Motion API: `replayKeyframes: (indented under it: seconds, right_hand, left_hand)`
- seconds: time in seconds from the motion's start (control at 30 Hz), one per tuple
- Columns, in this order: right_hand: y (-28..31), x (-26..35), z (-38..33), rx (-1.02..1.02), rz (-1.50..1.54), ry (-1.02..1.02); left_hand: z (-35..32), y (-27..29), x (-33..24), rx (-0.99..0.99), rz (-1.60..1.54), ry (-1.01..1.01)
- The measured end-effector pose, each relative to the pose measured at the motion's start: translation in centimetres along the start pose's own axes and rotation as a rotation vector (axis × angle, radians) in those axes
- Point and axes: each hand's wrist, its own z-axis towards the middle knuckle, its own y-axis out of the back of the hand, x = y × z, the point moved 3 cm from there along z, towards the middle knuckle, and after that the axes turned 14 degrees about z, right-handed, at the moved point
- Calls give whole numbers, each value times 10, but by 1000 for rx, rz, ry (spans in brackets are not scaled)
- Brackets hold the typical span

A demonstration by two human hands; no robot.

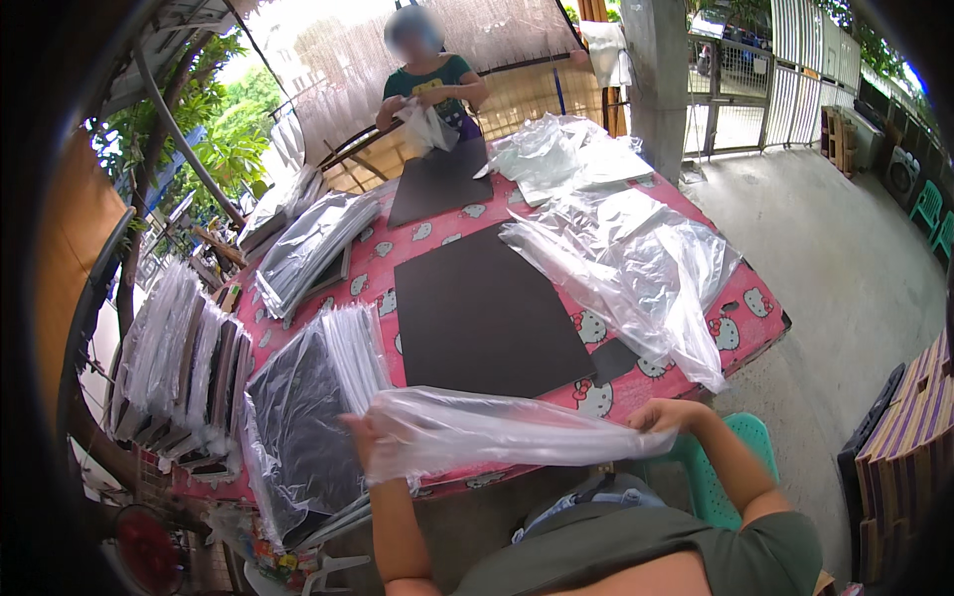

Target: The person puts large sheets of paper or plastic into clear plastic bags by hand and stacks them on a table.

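Note:
A clear plastic bag (pixel 507 427) is stretched sideways between my hands, in front of my body and above the table's near edge. My left hand (pixel 366 437) grips its left end, with part of the fingers behind the film. At the other end, my right hand (pixel 668 415) pinches the plastic between thumb and fingers. Just beyond the bag a large black flat board (pixel 482 308) lies on the table (pixel 373 243), whose pink cover has a cartoon cat print. To its right is a loose pile of clear plastic bags (pixel 636 258).
Plastic-wrapped black boards (pixel 303 427) lie stacked at the left, beside more wrapped panels (pixel 179 358). Across the table a person (pixel 432 84) handles another plastic bag (pixel 427 127) near a second black board (pixel 437 184). A green plastic chair (pixel 750 452) stands by my right arm.

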Motion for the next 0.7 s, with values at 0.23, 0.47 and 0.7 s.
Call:
replayKeyframes:
  seconds: [0.23,0.47,0.7]
  right_hand:
    - [58,22,6,-562,4,87]
    - [64,-4,86,-936,-691,169]
    - [42,-12,135,-1205,-951,-191]
  left_hand:
    - [-10,40,64,75,-342,18]
    - [5,73,129,-820,261,171]
    - [30,79,151,-912,1152,137]
